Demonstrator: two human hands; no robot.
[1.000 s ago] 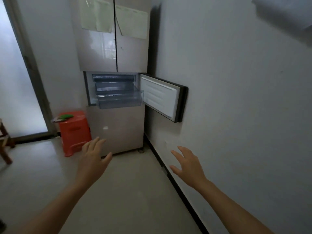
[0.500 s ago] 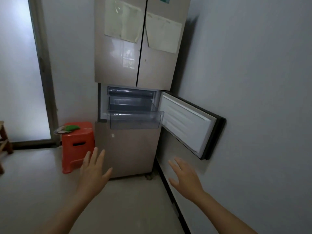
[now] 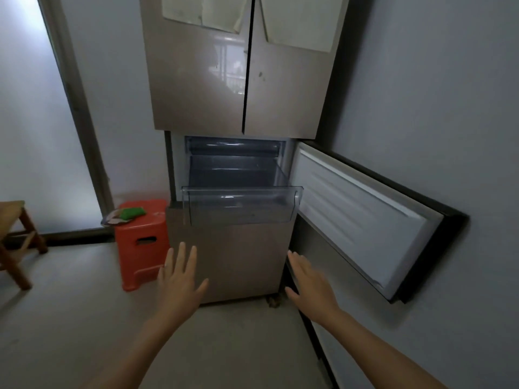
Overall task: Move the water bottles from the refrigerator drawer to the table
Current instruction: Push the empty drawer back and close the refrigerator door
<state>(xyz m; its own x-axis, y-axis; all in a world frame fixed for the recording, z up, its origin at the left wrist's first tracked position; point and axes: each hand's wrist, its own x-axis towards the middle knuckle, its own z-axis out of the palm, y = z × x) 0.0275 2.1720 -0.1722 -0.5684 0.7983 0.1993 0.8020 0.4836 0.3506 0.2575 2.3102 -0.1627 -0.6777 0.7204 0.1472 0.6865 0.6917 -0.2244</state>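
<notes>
Holding nothing: left hand (image 3: pixel 181 279) and right hand (image 3: pixel 309 283) are both flat, fingers straight, palms toward the refrigerator (image 3: pixel 236 88), low before its bottom panel, touching nothing. Judged: staged either side for a two-handed reach up to the clear drawer (image 3: pixel 241 206), which stands pulled out above them beside the open compartment door (image 3: pixel 362 220). No water bottles visible through its walls; table out of view. Paper sheets (image 3: pixel 295 21) on upper doors: no legible writing, no brand seen.
</notes>
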